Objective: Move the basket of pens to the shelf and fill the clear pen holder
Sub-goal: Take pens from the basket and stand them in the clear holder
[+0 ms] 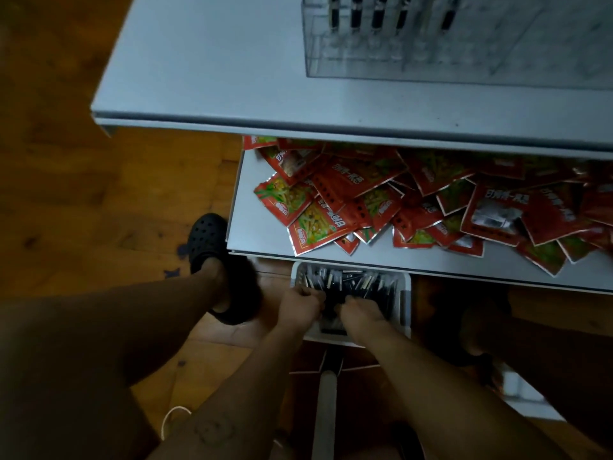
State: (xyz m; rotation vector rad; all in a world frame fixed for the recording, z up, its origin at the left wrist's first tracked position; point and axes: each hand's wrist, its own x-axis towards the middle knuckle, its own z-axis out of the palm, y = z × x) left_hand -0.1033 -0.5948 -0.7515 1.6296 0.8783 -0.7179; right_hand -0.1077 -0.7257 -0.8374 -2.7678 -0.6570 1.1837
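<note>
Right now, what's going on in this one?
A person reaches down into a white basket of pens sitting low beneath the shelves. The left grip and right grip are both in among the pens; what they hold is unclear. The basket is not on a shelf yet. The clear pen holder on the top shelf has a few pens; red snack packets cover the lower shelf.

red snack packets heaped loose and overlapping on a grey board | my black clog just left of the packets, on the wooden floor | white cord well below-left of the packets | white bar below the packets
</note>
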